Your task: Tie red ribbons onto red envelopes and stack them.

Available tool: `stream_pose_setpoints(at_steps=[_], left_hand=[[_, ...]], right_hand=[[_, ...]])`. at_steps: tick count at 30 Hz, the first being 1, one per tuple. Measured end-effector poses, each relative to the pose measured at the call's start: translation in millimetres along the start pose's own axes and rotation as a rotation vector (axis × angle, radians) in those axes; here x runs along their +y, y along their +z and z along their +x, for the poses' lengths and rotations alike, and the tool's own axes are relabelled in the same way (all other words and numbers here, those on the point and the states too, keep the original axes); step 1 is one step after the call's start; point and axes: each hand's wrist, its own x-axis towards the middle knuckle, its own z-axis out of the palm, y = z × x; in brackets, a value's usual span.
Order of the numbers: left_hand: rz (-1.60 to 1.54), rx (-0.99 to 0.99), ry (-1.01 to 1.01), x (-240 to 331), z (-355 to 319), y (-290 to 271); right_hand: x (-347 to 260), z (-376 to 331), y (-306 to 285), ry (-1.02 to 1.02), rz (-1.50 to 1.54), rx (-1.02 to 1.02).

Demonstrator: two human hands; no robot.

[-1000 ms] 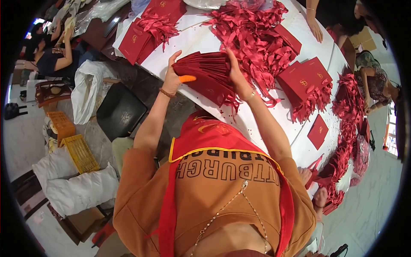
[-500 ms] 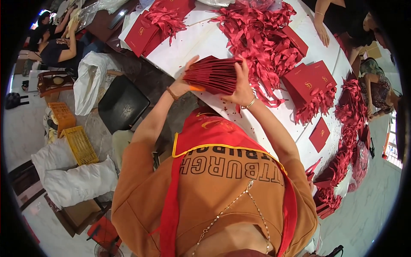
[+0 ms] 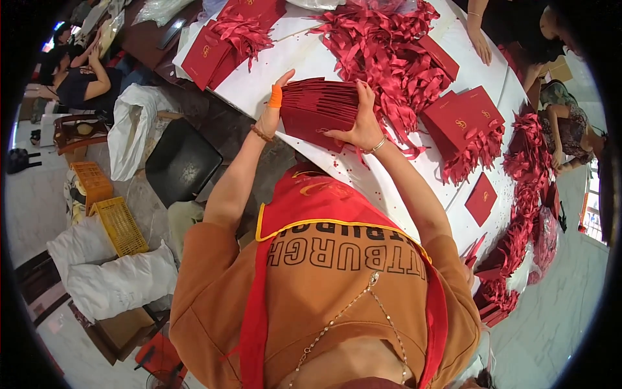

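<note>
Between my hands, over the near edge of the white table, is a thick stack of flat dark red paper bags [image 3: 321, 107]. Their layered edges face up, and a small gold mark shows on the nearest one. My left hand [image 3: 271, 111], with an orange band at the thumb, presses against the stack's left end. At the right end my right hand [image 3: 363, 123] grips it, thumb on the near face and fingers on the far side. Just beyond lies a tangled heap of red ribbons [image 3: 389, 58].
More red bags with ribbons lie at the table's far left [image 3: 206, 57] and right [image 3: 463, 120]. A black chair [image 3: 183, 161], yellow crate [image 3: 120, 227] and white sacks [image 3: 123, 280] stand to the left. Another person's hand [image 3: 479, 47] rests on the table at the far right.
The stack has tipped so its near face now shows below the layered edges. My left hand has turned more upright along its end, and my right thumb has moved onto the near face.
</note>
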Motion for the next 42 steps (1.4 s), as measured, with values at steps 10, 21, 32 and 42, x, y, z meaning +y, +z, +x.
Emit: stream_pose_setpoints(at_steps=[10,21,32,42], left_hand=[[0.026,0.171,-0.068,21,24,4],[0.022,0.016,-0.113,13,36,-4],[0.178,0.257,-0.097,11,55,-1],[0.06,0.264,-0.216,3,72,-23]], right_hand=[[4,1,-2,-0.086,0.031,0.009],[10,3,-2,-0.146,0.091,0.012],[12,-7,-5,-0.072,0.128,-0.001],[14,-8,-2,-0.149,0.079,0.073]])
